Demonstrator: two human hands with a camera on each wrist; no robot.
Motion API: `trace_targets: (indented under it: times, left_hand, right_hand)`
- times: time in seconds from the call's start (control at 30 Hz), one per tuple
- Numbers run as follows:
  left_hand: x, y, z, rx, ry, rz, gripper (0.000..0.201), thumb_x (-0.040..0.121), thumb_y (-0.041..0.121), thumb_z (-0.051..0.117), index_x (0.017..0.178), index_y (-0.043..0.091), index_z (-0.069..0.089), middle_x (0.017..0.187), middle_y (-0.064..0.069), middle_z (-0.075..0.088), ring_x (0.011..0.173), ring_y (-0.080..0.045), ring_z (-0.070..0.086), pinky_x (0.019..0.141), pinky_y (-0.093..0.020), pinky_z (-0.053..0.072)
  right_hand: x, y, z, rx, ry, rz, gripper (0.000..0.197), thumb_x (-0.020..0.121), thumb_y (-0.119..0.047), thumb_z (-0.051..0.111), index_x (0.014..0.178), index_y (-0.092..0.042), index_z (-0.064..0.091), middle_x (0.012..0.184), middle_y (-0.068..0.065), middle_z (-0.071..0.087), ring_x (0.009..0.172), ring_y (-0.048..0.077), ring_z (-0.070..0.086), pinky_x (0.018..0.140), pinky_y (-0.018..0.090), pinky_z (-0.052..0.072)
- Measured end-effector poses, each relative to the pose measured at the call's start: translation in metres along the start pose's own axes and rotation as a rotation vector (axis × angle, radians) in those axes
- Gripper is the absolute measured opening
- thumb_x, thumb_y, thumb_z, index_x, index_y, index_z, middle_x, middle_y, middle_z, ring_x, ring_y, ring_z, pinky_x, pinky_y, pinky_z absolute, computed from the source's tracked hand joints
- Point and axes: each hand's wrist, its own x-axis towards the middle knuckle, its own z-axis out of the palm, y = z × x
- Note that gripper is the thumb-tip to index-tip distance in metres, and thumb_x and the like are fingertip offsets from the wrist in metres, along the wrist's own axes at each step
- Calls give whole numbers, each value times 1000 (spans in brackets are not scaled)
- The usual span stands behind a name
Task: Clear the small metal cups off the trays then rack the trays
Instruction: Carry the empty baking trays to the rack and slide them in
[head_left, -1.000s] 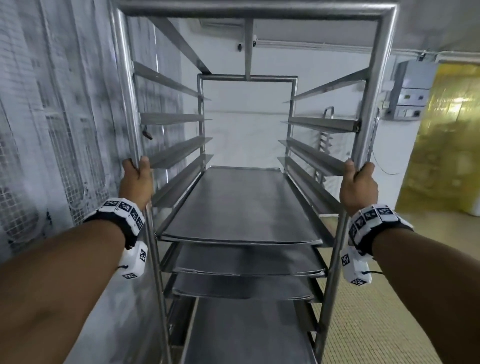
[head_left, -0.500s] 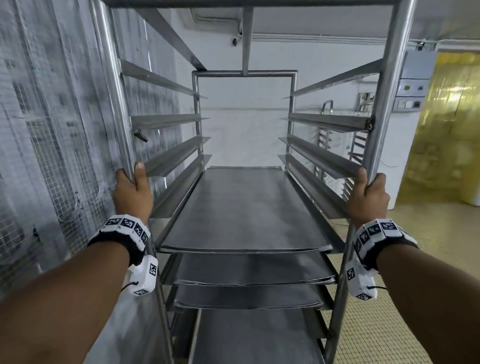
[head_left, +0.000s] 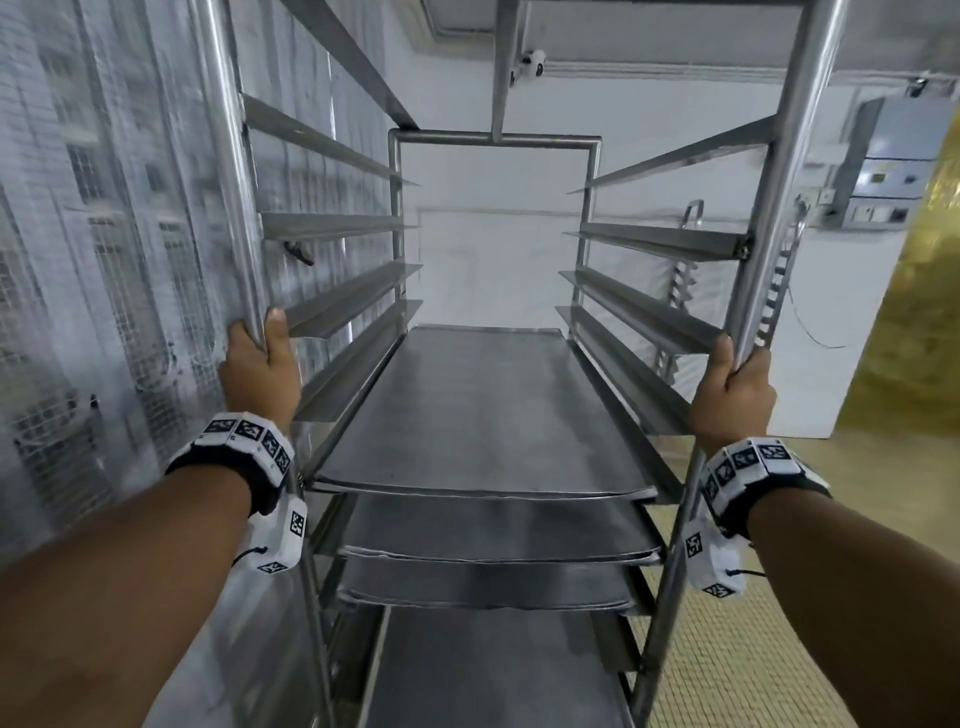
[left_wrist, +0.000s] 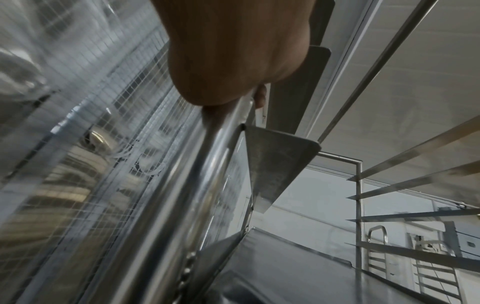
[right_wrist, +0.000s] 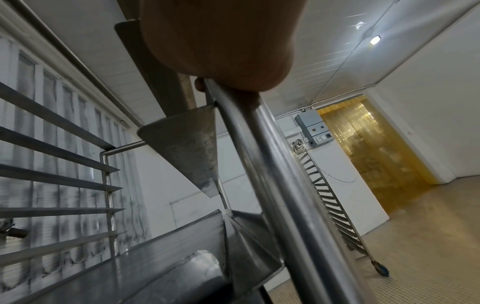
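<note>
A tall steel tray rack (head_left: 587, 239) stands right in front of me, with several flat metal trays (head_left: 483, 410) stacked on its lower runners. My left hand (head_left: 260, 364) grips the rack's front left post (head_left: 228, 171). My right hand (head_left: 735, 387) grips the front right post (head_left: 779, 208). In the wrist views, my left hand (left_wrist: 233, 51) wraps the left post (left_wrist: 182, 195) and my right hand (right_wrist: 221, 41) wraps the right post (right_wrist: 272, 174). No small metal cups are in view.
A plastic-covered wire mesh wall (head_left: 104, 260) runs close along the left. A second rack on wheels (right_wrist: 335, 205) leans at the white wall behind. A yellow strip curtain doorway (head_left: 914, 312) and a grey wall box (head_left: 888, 161) are at right. Tiled floor (head_left: 727, 649) lies to the right.
The rack and the view have closed in on the far wall and shifted, with the mesh wall sliding past on the left. Both hands keep their hold on the front posts.
</note>
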Motion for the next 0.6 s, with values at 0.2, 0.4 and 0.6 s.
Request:
trace_targets:
  times: [0.2,0.4,0.6]
  left_hand:
    - [-38,21,-18,31,52,17,52,107,45,39,119,-4,53,108,-26,66,96,-39,62,70,-33,34]
    - [-51,24,-25,90,106,13,53,104,52,37,114,2,51,93,-16,61,87,-40,63,68,-39,40]
    - [-46,20,-16,109,135,40,55,105,52,36,116,0,51,98,-22,63,87,-38,60,70,-37,38]
  right_hand:
    - [9,9,-29,9,-61,-10,56,104,-51,33,119,2,45,103,34,62,92,50,59,72,45,42]
    - [13,13,-39,24,-89,-29,56,104,-50,33,117,2,44,100,34,61,90,48,60,72,46,43]
    - [19,18,-26,9,-60,-60,56,105,-47,33,119,5,46,103,35,60,93,50,59,73,47,43]
